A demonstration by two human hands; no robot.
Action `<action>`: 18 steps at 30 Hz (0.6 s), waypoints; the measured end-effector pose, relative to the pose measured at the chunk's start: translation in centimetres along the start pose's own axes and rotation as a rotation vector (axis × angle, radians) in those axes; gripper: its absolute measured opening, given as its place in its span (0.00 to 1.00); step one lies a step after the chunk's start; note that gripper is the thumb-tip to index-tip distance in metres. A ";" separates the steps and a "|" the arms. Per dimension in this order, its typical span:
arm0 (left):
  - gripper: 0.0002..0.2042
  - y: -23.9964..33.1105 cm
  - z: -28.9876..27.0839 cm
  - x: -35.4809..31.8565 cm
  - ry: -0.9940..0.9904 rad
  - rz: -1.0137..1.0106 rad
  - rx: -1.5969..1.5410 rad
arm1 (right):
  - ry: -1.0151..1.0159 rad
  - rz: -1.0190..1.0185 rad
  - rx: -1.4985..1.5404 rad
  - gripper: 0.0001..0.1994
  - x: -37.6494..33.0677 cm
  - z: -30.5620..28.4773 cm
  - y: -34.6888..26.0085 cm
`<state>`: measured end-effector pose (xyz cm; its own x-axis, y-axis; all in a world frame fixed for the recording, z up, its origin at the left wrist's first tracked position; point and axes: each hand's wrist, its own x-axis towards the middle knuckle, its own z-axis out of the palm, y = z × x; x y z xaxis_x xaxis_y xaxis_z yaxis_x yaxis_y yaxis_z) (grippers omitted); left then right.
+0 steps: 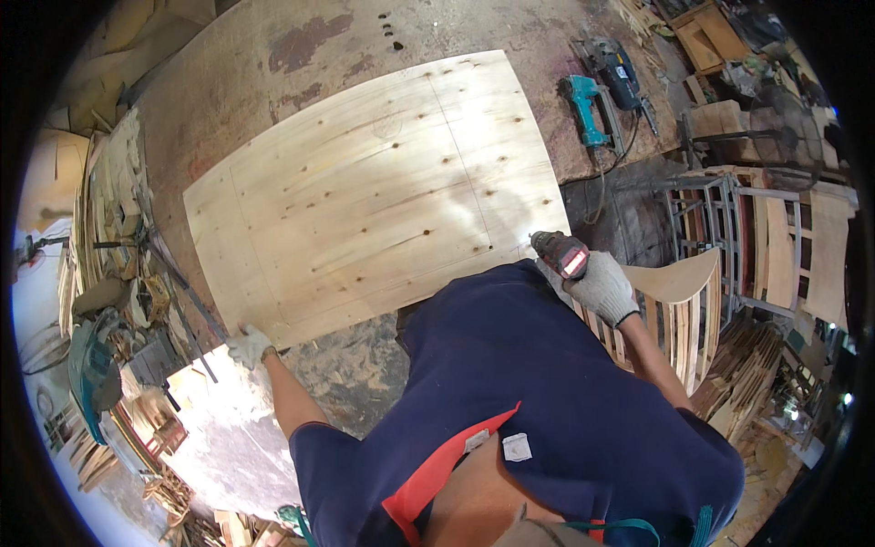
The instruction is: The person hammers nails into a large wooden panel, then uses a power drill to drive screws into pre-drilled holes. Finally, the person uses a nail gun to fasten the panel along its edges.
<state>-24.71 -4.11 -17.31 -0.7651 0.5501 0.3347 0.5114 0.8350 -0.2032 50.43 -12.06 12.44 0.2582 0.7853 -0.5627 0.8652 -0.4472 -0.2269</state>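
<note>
A large pale plywood sheet [365, 196], dotted with dark holes or knots and marked with pencil lines, lies on the worn workbench [228, 118]. My right hand [605, 290], in a grey-white knit glove, grips a dark red and black cordless drill [561, 255]. The drill's nose points left at the sheet's near right corner, with a bright spot of light beside it; whether the tip touches the wood cannot be made out. At the near left corner my gloved left hand [251, 346] holds the sheet's edge, some of its fingers hidden.
A teal air stapler [586, 111] and a dark corded power tool [620, 77] lie on the bench at the far right. Metal racks [729, 228] with curved wood panels stand at right. Scrap wood [118, 191] and a teal round-bodied machine [91, 374] are at left.
</note>
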 end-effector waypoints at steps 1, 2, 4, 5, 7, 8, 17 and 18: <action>0.37 -0.4 -0.3 -0.2 -0.006 -0.007 0.027 | 0.006 -0.003 -0.001 0.17 0.2 -0.4 -0.4; 0.37 -0.7 -0.4 -0.3 0.025 0.038 -0.017 | 0.017 -0.021 -0.002 0.17 0.5 -0.9 -0.8; 0.37 -1.7 -0.1 -0.3 -0.055 0.072 -0.037 | 0.008 -0.036 -0.029 0.16 1.2 -1.9 -1.5; 0.37 -2.1 0.3 -0.2 0.040 0.149 -0.070 | -0.016 -0.031 -0.056 0.16 1.7 -2.4 -1.8; 0.37 -3.2 1.3 -1.0 0.008 0.185 -0.050 | -0.040 -0.053 -0.092 0.16 2.4 -3.3 -2.4; 0.38 -3.9 1.5 -2.1 0.052 0.180 -0.063 | -0.043 -0.081 -0.101 0.16 2.7 -3.7 -2.6; 0.34 -4.0 -8.5 -23.6 0.080 -0.293 -0.127 | 0.052 -0.104 0.148 0.17 4.4 -2.7 -3.3; 0.33 -3.7 -9.6 -25.6 -0.031 -0.375 -0.107 | 0.060 -0.092 0.162 0.17 4.6 -2.3 -3.3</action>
<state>-3.20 -21.43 -16.30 -0.9174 0.2088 0.3387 0.2309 0.9726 0.0258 49.74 -6.00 12.41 0.2104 0.8481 -0.4864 0.8069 -0.4315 -0.4034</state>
